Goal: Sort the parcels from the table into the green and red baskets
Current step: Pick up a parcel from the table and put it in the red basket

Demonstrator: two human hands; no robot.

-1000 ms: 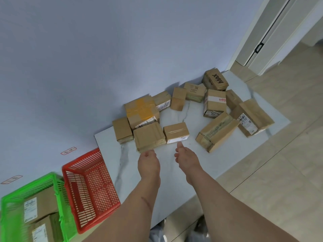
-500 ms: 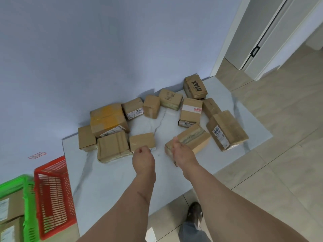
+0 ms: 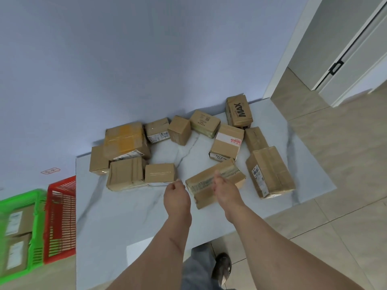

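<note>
Several brown cardboard parcels lie on a white marble table [image 3: 125,216] against the wall. A long flat parcel [image 3: 209,185] lies nearest me. My right hand [image 3: 225,191] reaches over its near side with fingers extended, touching or just above it. My left hand [image 3: 177,197] hovers with loosely curled fingers at the parcel's left end, beside a small box [image 3: 160,173], holding nothing. The red basket [image 3: 61,218] and the green basket [image 3: 21,233] stand on the floor at the left. The green one holds two labelled parcels.
A large parcel [image 3: 270,171] lies at the table's right end, and a box marked MAX [image 3: 238,110] stands at the back. A door [image 3: 345,49] is at the upper right. My foot [image 3: 222,266] stands on the tiled floor by the table's front edge.
My view has swung right, pushing the baskets toward the left edge. Both hands moved from the small box toward the long flat parcel, the right one now over it.
</note>
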